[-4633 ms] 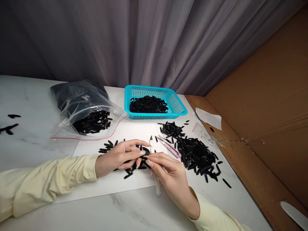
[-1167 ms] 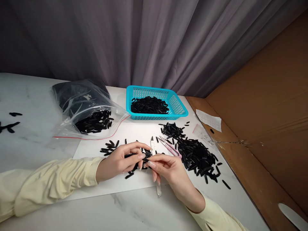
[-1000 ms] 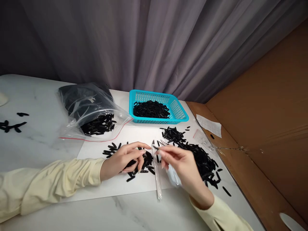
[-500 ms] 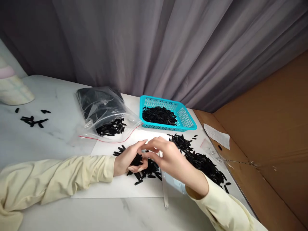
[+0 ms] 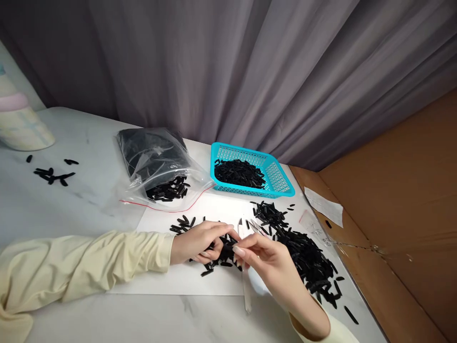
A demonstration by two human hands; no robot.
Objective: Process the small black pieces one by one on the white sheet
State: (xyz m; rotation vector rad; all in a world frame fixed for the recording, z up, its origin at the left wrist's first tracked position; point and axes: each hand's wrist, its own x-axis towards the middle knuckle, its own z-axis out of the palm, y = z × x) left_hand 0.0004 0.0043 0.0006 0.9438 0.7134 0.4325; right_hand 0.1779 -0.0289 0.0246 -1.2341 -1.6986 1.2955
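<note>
While blue bskt (image 5: 254,191) holds blk pcs (image 5: 238,174), clr bag (image 5: 195,183) has more.

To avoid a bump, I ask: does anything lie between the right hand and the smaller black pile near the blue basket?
Yes: scissors lie between the right hand and the smaller pile, partly hidden behind the hand.

- one head cam, wearer's view, forward and down over table (image 5: 171,317)
- close: left hand (image 5: 203,241), right hand (image 5: 273,259), just below centre
- faces curtain (image 5: 185,66) behind table, cardboard (image 5: 403,162) at right
</note>
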